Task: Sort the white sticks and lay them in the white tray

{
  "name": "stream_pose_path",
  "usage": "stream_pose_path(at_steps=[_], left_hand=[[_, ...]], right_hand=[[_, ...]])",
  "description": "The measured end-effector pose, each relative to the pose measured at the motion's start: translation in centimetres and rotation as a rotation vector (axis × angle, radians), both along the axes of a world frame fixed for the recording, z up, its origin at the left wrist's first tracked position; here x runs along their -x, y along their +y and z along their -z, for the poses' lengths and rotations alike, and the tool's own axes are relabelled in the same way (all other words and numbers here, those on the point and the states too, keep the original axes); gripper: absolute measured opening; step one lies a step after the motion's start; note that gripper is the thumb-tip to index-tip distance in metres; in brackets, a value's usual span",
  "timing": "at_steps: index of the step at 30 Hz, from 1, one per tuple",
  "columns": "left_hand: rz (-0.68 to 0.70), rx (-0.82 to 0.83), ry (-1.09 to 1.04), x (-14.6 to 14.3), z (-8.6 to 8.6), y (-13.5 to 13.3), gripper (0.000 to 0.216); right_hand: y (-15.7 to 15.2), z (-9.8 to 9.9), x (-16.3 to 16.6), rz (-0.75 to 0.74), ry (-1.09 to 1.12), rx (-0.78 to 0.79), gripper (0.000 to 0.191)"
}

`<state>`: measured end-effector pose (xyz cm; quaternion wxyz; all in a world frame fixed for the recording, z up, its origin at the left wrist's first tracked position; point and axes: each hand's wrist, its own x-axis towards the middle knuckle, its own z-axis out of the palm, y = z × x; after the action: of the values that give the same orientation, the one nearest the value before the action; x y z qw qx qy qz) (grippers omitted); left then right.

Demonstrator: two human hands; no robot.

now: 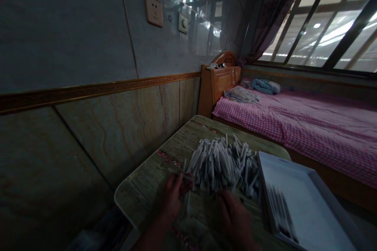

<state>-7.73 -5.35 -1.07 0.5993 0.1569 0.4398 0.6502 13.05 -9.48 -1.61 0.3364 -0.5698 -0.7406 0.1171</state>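
A heap of thin white pen-like sticks (216, 162) lies in the middle of the small table. My left hand (172, 196) is at the heap's left side, fingers closed around a white pen-like stick (187, 179). Beside these fingers, another white stick (187, 204) points toward me. At the near edge of the heap is my right hand (234, 213), blurred, its fingers curled together; whatever they may hold is hidden. A white tray (312, 200) stands at the right, with several similar sticks (281, 210) side by side along its left wall.
The wood-patterned table (144, 188) has rounded corners and borders the tiled wall (132, 137). Beyond it stands a bed (294, 117) with a pink checked sheet and a wooden headboard (224, 80). Dark, indistinct items (97, 231) are low at the left.
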Motion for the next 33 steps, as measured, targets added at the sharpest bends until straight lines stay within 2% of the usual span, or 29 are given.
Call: stream_pose_path(at_steps=[6, 14, 23, 28, 33], left_hand=[[0.005, -0.012, -0.041, 0.2, 0.0, -0.1, 0.027], [-0.015, 0.041, -0.058, 0.2, 0.1, 0.2, 0.016], [0.062, -0.022, 0.029, -0.1, -0.3, -0.4, 0.044], [0.001, -0.014, 0.001, 0.0, 0.0, 0.0, 0.041], [0.045, 0.005, 0.019, 0.1, -0.1, -0.1, 0.039]], right_hand=[[-0.3, 0.5, 1.2, -0.099, 0.049, 0.023, 0.032], [-0.2, 0.6, 1.5, -0.083, 0.075, 0.065, 0.032], [-0.3, 0.1, 1.5, -0.072, 0.085, 0.07, 0.032], [-0.4, -0.1, 1.0, -0.038, 0.116, 0.049, 0.033], [-0.4, 0.3, 1.0, -0.041, 0.107, 0.016, 0.031]])
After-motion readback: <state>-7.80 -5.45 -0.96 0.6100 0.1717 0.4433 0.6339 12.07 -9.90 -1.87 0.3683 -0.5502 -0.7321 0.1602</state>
